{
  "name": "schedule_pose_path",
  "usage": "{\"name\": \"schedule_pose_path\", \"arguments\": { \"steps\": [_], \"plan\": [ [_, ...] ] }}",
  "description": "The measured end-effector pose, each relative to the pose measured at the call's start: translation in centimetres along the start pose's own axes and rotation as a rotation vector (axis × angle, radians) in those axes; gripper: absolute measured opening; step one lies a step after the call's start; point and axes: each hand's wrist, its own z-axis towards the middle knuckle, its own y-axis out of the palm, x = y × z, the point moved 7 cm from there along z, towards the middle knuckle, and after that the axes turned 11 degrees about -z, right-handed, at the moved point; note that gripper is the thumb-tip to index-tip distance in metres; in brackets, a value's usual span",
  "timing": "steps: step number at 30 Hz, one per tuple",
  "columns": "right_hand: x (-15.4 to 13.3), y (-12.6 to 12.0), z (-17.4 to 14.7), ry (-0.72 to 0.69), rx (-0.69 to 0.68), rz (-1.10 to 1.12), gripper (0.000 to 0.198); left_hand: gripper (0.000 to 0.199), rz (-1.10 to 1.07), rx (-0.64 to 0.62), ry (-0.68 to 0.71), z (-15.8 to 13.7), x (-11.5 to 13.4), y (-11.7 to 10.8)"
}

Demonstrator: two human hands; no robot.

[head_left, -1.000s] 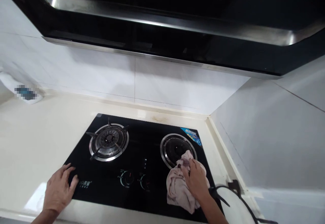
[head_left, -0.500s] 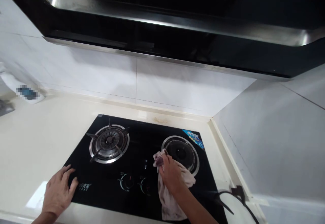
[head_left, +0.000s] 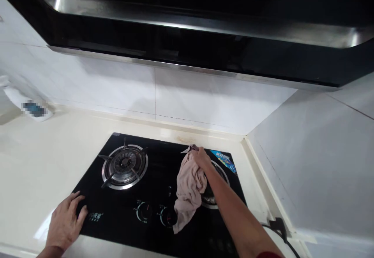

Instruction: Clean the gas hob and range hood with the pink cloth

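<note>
My right hand [head_left: 200,159] grips one end of a pale pink cloth [head_left: 187,184] at the back of the black glass gas stove [head_left: 131,223]. The cloth trails toward me, past the left side of the right burner [head_left: 224,174], and its tail reaches the right knob [head_left: 168,216]. That burner shows no pan support and is partly covered by my arm and the cloth. On the stove's front left corner rests my left hand [head_left: 66,219], fingers apart and holding nothing. The left burner [head_left: 124,166] carries its pan support.
A black range hood [head_left: 187,43] hangs low above the stove. A white bottle [head_left: 36,110] stands at the far left of the cream counter [head_left: 58,149]. Right of the stove lie a black plug and cable [head_left: 279,227], close to the tiled side wall [head_left: 315,164].
My right hand has moved from the front left of the right burner to the stove's back, drawing the cloth with it. My left hand stays in place.
</note>
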Motion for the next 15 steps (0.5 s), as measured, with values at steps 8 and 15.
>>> {"name": "schedule_pose_path", "arguments": {
  "steps": [8, 15],
  "plan": [
    [-0.1, -2.4, -6.4, -0.396, 0.054, 0.0, 0.043, 0.044, -0.018, 0.023, 0.007, -0.2, 0.4, -0.1],
    [-3.5, -1.5, -10.4, -1.01, -0.071, -0.213, 0.016, 0.042, -0.015, 0.037, -0.007, -0.4, 0.1, -0.2]
  ]
}}
